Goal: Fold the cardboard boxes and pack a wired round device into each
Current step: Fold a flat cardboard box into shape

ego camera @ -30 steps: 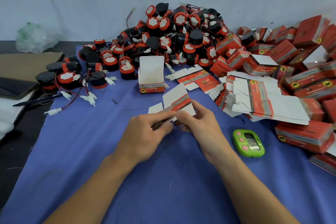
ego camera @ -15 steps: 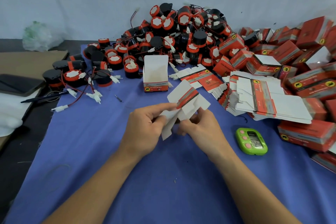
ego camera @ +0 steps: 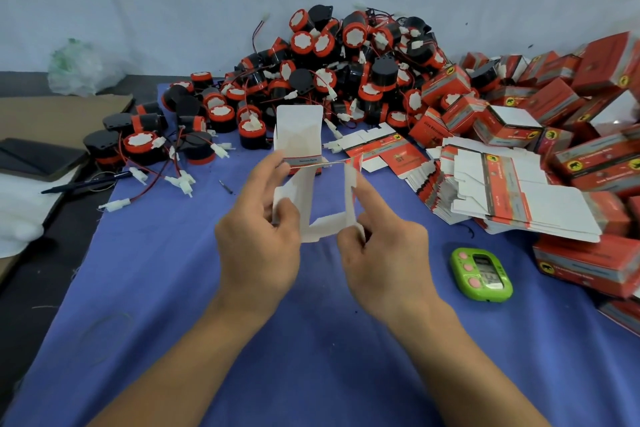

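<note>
Above the blue cloth I hold a cardboard box blank spread into an open square tube, its white inside facing me. My left hand pinches its left wall and my right hand pinches its right wall and lower flap. Behind it an erected box stands with its white lid flap up. A big heap of black and orange wired round devices lies at the back, with several more at the left. A stack of flat box blanks rests at the right.
Closed red boxes are piled at the right and back right. A green timer lies on the cloth right of my right hand. Brown cardboard, a black pen and a plastic bag lie at the left.
The flat blank that my two hands held has been pulled open into a square tube and lifted. The view has shifted slightly.
</note>
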`<state>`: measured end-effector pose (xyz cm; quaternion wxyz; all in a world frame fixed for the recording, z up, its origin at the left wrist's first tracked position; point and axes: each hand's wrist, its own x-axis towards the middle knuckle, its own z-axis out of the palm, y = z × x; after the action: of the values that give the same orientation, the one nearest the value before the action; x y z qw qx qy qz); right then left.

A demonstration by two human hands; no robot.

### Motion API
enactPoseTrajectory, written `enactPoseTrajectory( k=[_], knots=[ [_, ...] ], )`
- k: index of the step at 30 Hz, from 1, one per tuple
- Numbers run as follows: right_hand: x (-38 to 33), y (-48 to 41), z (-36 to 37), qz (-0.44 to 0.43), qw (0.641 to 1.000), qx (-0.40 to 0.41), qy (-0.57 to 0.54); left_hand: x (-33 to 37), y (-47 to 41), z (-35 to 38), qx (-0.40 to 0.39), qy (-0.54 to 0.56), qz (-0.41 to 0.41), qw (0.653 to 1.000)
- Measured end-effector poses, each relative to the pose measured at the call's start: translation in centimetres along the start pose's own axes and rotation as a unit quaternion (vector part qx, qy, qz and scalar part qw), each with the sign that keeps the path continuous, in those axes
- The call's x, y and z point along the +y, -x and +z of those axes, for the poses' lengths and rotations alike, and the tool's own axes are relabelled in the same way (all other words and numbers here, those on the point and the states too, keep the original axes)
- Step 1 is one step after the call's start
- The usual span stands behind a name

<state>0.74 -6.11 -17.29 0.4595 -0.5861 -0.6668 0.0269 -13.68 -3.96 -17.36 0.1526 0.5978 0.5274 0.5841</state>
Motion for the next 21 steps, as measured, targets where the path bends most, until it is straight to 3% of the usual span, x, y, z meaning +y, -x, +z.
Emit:
enactPoseTrajectory(
  k=[4, 7, 11, 16, 18, 21],
  knots=[
    [-0.9, 0.5, 0.4, -0.068, 0.994, -0.029, 0.079, -0.4, -0.8, -0.1, -0.006, 0.009, -0.034, 0.999],
    [-1.0, 0.8, 0.8, -0.001, 0.992, -0.126, 0.019, -0.7, -0.5, -0.2, -0.014, -0.014, 0.006, 1.0],
    [0.2, -0.3, -0.6, 0.086, 0.992, 0.056, -0.069, -0.9, -0.2, -0.2, -0.023, -0.047, 0.041, 0.998],
    [1.9, -1.4, -1.7, 0.031, 0.983, -0.071, -0.168, -0.7, 0.1, -0.3, -0.073, -0.026, 0.121, 0.99],
    [1.6, -1.4, -1.5, 0.005, 0.981, -0.085, -0.174, -0.9, 0.1, -0.4, -0.077, -0.02, 0.098, 0.992],
    [1.7, -1.1, -1.2, -0.021, 0.978, -0.096, -0.185, -1.5, -0.5, -0.5, -0.042, 0.011, -0.017, 0.999]
  ],
)
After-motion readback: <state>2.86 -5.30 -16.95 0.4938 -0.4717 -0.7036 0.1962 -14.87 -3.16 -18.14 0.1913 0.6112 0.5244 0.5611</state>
